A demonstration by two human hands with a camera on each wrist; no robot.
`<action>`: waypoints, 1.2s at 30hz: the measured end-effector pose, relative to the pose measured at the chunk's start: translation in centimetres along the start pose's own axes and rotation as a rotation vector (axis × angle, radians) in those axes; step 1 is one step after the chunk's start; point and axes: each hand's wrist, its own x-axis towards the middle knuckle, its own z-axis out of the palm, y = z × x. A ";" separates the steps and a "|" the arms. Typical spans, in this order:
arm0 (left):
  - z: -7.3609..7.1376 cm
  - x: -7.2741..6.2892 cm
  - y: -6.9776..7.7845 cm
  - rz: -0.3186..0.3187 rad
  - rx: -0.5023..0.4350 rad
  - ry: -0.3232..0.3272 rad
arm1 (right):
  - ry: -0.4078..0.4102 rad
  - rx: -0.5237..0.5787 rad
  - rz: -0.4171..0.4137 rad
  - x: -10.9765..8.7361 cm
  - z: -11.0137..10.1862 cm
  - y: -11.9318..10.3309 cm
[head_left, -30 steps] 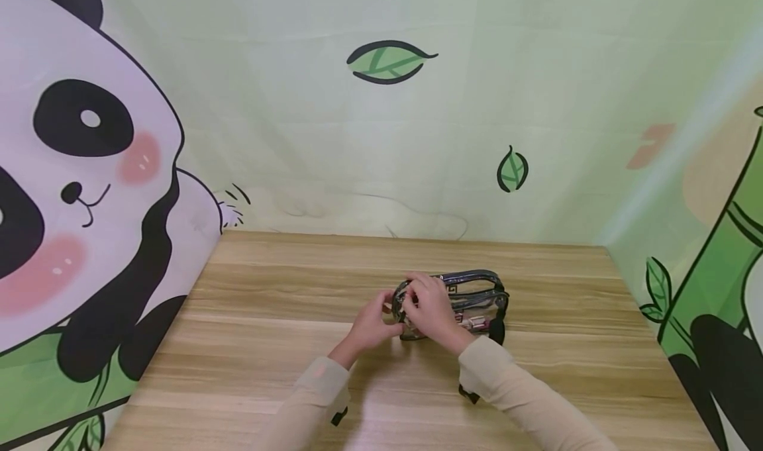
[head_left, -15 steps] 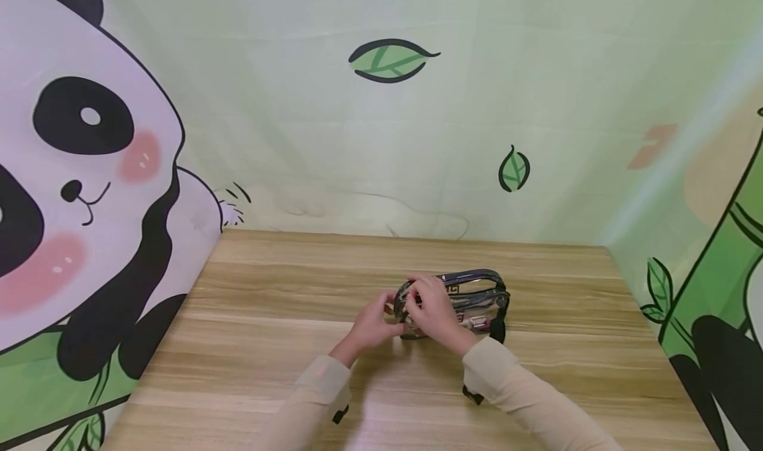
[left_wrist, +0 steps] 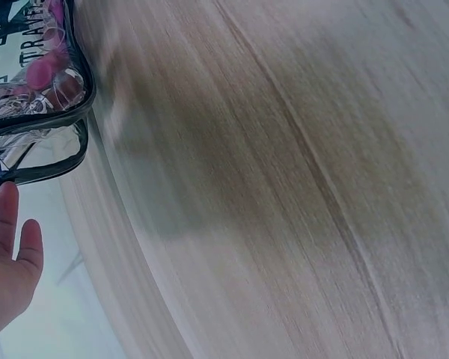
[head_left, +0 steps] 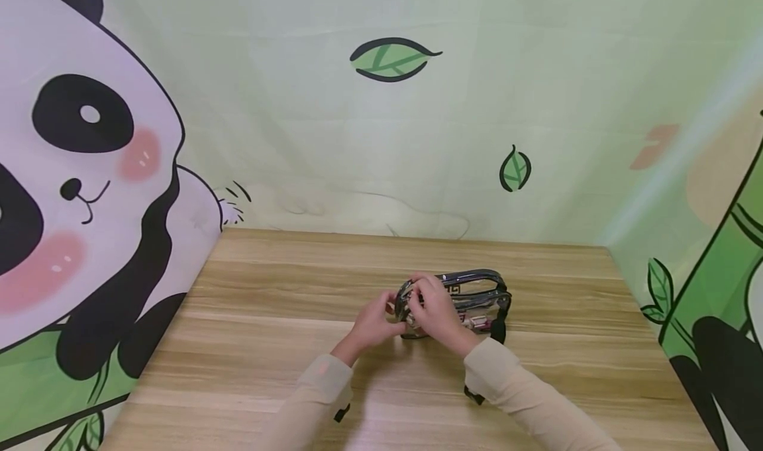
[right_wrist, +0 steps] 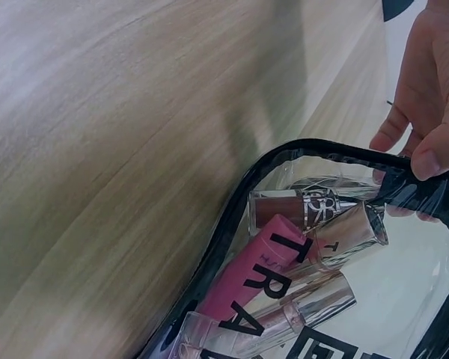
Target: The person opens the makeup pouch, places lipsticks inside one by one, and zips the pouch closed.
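A clear cosmetic bag (head_left: pixel 477 303) with black trim stands on the wooden table. Printed letters cross its front. Inside lie a pink tube (right_wrist: pixel 243 271) and several lip gloss tubes (right_wrist: pixel 295 314) with shiny caps. My left hand (head_left: pixel 374 323) holds the bag's left end between thumb and fingers. My right hand (head_left: pixel 434 310) lies over the bag's upper left part, thumb and index finger pinched together at the trim. Whatever tiny part they pinch is too small to make out. In the left wrist view, left-hand fingers (left_wrist: pixel 4 217) touch the bag's corner.
The wooden table (head_left: pixel 262 345) spreads around the bag on every side. Behind it hangs a pale green backdrop (head_left: pixel 286 106) with leaf and panda drawings. Black straps (head_left: pixel 474 395) hang below the cream sleeves.
My right hand has shifted very slightly right along the bag's top. My left hand keeps its hold at the left end, and the bag stays nearly in place.
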 end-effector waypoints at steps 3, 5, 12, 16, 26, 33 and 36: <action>-0.1 -0.1 0.1 -0.001 -0.003 -0.005 | 0.026 -0.068 -0.043 0.0 0.0 0.1; -0.2 -0.1 0.1 0.004 -0.003 -0.008 | 0.037 -0.110 -0.069 0.0 0.1 0.2; -0.1 -0.2 -0.3 0.035 -0.007 0.005 | 0.031 -0.118 -0.120 0.1 -0.1 -0.2; 0.0 -0.2 -0.4 0.052 -0.023 0.012 | 0.046 -0.119 -0.103 0.2 -0.3 -0.2; 0.1 0.1 -1.1 0.045 -0.024 0.019 | 0.037 -0.123 -0.055 0.5 -1.5 0.6; 0.0 0.0 -1.2 -0.003 -0.038 0.005 | 0.033 -0.142 -0.022 -0.1 -2.0 1.7; -0.1 -0.1 -1.2 -0.005 -0.035 0.002 | 0.022 -0.158 -0.014 -0.2 -2.3 1.9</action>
